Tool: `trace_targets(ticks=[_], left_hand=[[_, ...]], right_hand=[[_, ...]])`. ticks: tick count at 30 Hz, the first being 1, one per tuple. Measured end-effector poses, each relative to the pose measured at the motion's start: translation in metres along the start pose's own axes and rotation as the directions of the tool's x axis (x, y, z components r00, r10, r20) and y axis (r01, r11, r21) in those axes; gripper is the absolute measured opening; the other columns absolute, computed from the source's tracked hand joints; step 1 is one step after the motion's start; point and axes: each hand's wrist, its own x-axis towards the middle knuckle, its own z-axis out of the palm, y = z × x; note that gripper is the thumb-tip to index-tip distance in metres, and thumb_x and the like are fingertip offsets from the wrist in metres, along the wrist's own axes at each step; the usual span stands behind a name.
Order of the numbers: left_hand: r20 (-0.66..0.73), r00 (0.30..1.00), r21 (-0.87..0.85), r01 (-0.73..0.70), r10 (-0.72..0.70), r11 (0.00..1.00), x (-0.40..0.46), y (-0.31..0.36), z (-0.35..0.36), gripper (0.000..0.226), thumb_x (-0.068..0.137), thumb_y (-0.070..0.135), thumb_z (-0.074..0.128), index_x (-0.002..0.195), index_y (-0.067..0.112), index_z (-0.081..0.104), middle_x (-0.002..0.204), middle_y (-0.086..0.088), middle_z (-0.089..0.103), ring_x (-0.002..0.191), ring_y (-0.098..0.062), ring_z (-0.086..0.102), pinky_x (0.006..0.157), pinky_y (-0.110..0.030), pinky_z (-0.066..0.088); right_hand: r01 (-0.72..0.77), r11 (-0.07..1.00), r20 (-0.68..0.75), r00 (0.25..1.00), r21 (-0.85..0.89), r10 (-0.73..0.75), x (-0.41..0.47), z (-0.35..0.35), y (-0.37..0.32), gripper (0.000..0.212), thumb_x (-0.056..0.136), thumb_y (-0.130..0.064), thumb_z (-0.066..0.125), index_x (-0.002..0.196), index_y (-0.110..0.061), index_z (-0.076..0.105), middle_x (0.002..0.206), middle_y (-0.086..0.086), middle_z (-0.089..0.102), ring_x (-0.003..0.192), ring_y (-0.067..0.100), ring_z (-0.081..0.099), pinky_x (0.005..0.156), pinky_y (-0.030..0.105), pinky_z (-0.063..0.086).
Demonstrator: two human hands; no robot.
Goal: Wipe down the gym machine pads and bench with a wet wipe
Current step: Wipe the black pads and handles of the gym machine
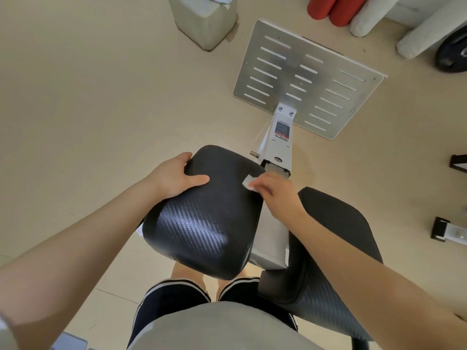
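A black carbon-pattern pad (pixel 202 218) of the gym machine sits in the middle of the head view. My left hand (pixel 177 176) grips its far left corner, thumb on top. My right hand (pixel 274 192) presses a small folded white wet wipe (pixel 249 184) against the pad's far right edge. A second black pad (pixel 336 238) lies to the right, partly under my right forearm. Between the two pads runs the white machine frame (pixel 279 142).
A slotted metal foot plate (pixel 310 79) stands beyond the frame. A grey bin (pixel 204 21) is at the back, red and white rolls (pixel 333 8) and a weight plate (pixel 452 56) at the back right. Machine feet (pixel 444 229) sit at the right edge. My legs stand below the pad.
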Motion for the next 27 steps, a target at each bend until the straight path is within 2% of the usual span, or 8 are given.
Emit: trace_targets(ticks=[5,9,12,15,20,22,24,27], left_hand=[[-0.082,0.997,-0.043,0.001,-0.005,0.999,-0.01,-0.008,0.001,0.038,0.091,0.031,0.053,0.122,0.008,0.052,0.126,-0.007,0.056,0.119,-0.025,0.05,0.09,-0.028,0.033],[-0.045,0.999,-0.184,0.009,-0.017,0.983,-0.02,-0.016,-0.006,0.008,0.087,0.031,0.062,0.089,0.023,0.058,0.092,0.01,0.057,0.104,-0.018,0.053,0.086,-0.028,0.04],[0.004,1.0,-0.118,0.019,-0.019,0.993,-0.026,-0.021,-0.008,0.039,0.074,0.045,0.067,0.106,0.024,0.061,0.108,0.006,0.063,0.103,-0.015,0.058,0.092,-0.031,0.043],[-0.026,1.0,-0.087,0.014,-0.016,0.996,-0.029,-0.024,-0.006,0.046,0.082,0.04,0.063,0.124,0.022,0.055,0.118,0.004,0.061,0.105,-0.014,0.056,0.088,-0.026,0.039],[-0.017,1.0,-0.131,-0.011,0.009,0.991,-0.031,-0.031,-0.006,0.046,0.083,0.04,0.062,0.126,0.024,0.055,0.118,0.007,0.062,0.105,-0.013,0.057,0.09,-0.027,0.041],[-0.015,1.0,-0.137,-0.024,0.022,0.99,-0.03,-0.031,-0.007,0.045,0.083,0.039,0.063,0.125,0.023,0.055,0.116,0.007,0.062,0.104,-0.012,0.057,0.089,-0.026,0.041],[-0.025,0.999,-0.157,-0.03,0.026,0.987,-0.029,-0.031,-0.007,0.043,0.083,0.037,0.064,0.122,0.022,0.056,0.113,0.007,0.062,0.101,-0.011,0.057,0.086,-0.025,0.04],[-0.017,0.999,-0.117,-0.04,0.038,0.992,-0.029,-0.03,-0.009,0.043,0.083,0.038,0.064,0.121,0.02,0.057,0.115,0.005,0.062,0.102,-0.012,0.057,0.086,-0.025,0.04]], right_hand=[[-0.275,0.961,-0.088,0.957,0.007,0.275,0.031,0.003,0.003,0.028,0.095,-0.007,0.045,0.113,-0.012,0.065,0.119,0.006,0.062,0.111,0.022,0.055,0.089,0.019,0.036],[-0.024,0.997,0.005,1.0,-0.068,0.024,0.004,0.006,-0.024,0.024,0.092,-0.006,0.049,0.106,-0.009,0.068,0.114,0.007,0.063,0.109,0.02,0.055,0.09,0.017,0.034],[0.163,0.986,0.077,0.984,-0.037,-0.159,-0.024,0.009,-0.043,0.019,0.09,-0.007,0.054,0.1,-0.009,0.07,0.107,0.003,0.064,0.098,0.009,0.055,0.085,0.003,0.032],[0.22,0.975,0.079,0.972,0.036,-0.222,-0.023,0.008,-0.042,0.018,0.086,-0.001,0.058,0.095,-0.007,0.073,0.1,0.006,0.065,0.09,0.005,0.053,0.081,-0.004,0.033],[-0.11,0.994,-0.029,0.993,-0.001,0.11,0.014,0.008,-0.019,0.023,0.091,-0.006,0.052,0.106,-0.011,0.069,0.114,0.007,0.063,0.107,0.02,0.056,0.095,0.019,0.037],[-0.256,0.967,-0.061,0.965,0.019,0.257,0.023,0.009,-0.02,0.025,0.094,-0.01,0.048,0.109,-0.015,0.068,0.118,0.006,0.061,0.11,0.022,0.054,0.09,0.02,0.036],[-0.256,0.966,-0.049,0.966,-0.032,0.254,0.02,0.01,-0.033,0.025,0.094,-0.012,0.047,0.11,-0.016,0.067,0.12,0.006,0.06,0.111,0.023,0.053,0.089,0.02,0.035],[-0.029,0.995,0.055,0.998,-0.1,0.034,0.0,0.015,-0.064,0.025,0.092,-0.008,0.05,0.108,-0.013,0.068,0.117,0.006,0.061,0.111,0.021,0.054,0.094,0.02,0.033]])
